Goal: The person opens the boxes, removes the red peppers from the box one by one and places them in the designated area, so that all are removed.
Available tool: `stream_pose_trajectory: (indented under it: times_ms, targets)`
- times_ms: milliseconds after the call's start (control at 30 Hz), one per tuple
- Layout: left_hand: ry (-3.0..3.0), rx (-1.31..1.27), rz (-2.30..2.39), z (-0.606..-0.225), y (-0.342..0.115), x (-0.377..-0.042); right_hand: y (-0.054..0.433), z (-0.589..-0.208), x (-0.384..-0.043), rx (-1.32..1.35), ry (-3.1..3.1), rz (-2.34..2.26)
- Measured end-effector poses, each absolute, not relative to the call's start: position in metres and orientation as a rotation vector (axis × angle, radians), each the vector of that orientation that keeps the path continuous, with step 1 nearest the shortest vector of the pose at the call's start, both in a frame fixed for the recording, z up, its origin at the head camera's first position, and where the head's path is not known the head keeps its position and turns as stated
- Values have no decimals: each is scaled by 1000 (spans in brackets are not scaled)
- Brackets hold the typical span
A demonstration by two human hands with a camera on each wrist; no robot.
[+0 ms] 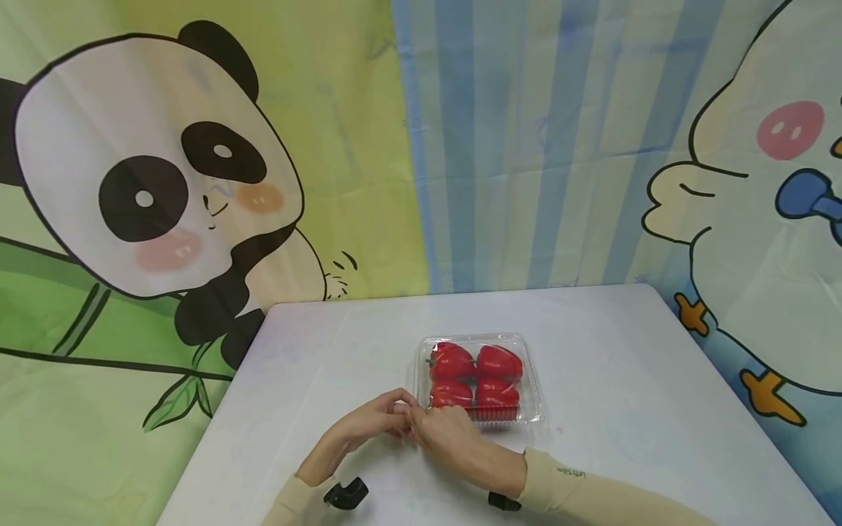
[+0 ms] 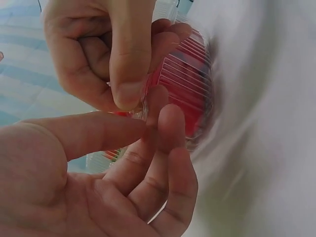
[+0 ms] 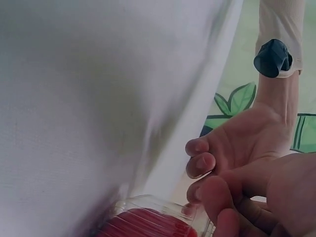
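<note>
A clear plastic clamshell box (image 1: 534, 394) lies on the table with several red bell peppers (image 1: 498, 363) inside, one with a green stem showing. Both hands meet at its near left corner. My left hand (image 1: 368, 425) pinches the box's edge between thumb and forefinger, its other fingers loosely bent, as the left wrist view shows. Right beside it, my right hand (image 1: 454, 442) has its thumb and curled fingers on the same corner of the edge. In the right wrist view, the ribbed side of the box (image 3: 153, 202) shows below the fingers, which hide the pinched spot.
The white table (image 1: 612, 351) extends around the box on all sides. Behind it hangs a cloth backdrop (image 1: 342, 146) with a cartoon panda at left and a white cartoon figure at right. Dark wrist mounts (image 1: 346, 494) sit under the sleeves.
</note>
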State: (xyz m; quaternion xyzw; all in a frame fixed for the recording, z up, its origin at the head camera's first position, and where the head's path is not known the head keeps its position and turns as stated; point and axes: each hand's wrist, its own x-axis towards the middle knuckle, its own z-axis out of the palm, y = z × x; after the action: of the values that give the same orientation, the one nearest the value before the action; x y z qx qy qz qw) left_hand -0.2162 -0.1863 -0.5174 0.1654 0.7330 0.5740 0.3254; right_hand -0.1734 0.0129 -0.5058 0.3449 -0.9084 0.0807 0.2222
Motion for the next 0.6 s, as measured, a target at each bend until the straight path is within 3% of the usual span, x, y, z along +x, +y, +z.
stream_pose_trajectory:
  times_ms: [600]
  targets:
    - [1800, 416, 1595, -525, -187, -215, 12, -509, -172, 910, -2584, 373]
